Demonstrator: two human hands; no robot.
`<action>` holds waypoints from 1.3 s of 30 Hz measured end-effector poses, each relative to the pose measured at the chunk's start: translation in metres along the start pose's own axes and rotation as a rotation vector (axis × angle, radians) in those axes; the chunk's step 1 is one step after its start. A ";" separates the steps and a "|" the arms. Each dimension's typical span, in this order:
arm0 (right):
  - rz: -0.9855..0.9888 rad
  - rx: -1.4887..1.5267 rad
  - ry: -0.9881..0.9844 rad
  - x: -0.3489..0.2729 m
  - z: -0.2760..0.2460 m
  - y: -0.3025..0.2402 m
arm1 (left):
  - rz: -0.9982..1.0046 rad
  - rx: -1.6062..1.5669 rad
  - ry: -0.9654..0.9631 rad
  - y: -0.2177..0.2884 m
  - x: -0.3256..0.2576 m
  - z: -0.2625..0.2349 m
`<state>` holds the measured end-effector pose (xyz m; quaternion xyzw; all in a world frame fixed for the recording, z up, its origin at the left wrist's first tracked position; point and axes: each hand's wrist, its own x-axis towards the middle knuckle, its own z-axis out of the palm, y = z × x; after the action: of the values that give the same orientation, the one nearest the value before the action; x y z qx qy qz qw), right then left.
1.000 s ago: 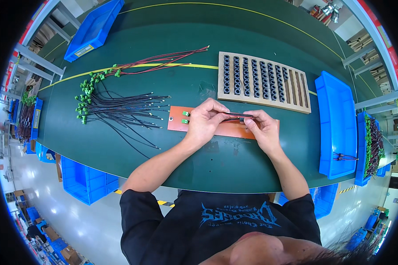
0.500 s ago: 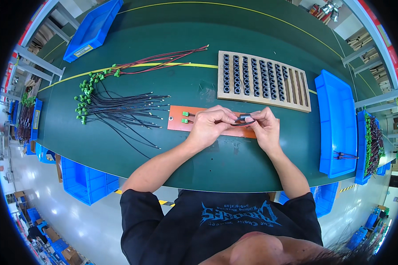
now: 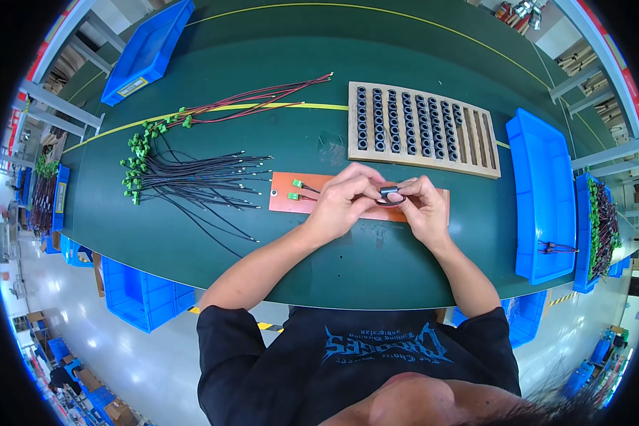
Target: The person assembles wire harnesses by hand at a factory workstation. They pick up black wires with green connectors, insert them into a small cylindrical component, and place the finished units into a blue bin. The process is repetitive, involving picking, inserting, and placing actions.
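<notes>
Over an orange board (image 3: 282, 182), my two hands meet with fingers pinched. A small black cylinder (image 3: 388, 190), like the ferrite cores in the wooden rack, sits between them. My left hand (image 3: 342, 200) grips dark wires beside its left end. From that hand the wires run left to two green connectors (image 3: 293, 196) on the board. My right hand (image 3: 426, 207) pinches the cylinder at its right end, with a dark wire looped just below it. Fingers hide part of the wires and whether they pass through the core.
A wooden rack (image 3: 495, 172) holding rows of black ferrite cores lies beyond my hands. Left of the board spread black wires (image 3: 199, 170) and red wires (image 3: 263, 96) with green connectors. A blue tray (image 3: 547, 184) stands at right, another blue tray (image 3: 153, 50) far left.
Both hands keep their pinch around the core and wires. The left hand has moved slightly right, and the green connectors on the board have shifted and turned a little.
</notes>
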<state>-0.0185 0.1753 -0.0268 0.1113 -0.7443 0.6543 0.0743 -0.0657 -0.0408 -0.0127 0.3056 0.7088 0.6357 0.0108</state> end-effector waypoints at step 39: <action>0.153 0.068 0.146 -0.003 -0.027 -0.045 | -0.334 -0.253 -0.246 0.008 0.031 0.021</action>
<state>-0.0044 0.1966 0.0187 0.0089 -0.7208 0.6891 0.0743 -0.0787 -0.0083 0.0021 0.2558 0.6575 0.6668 0.2402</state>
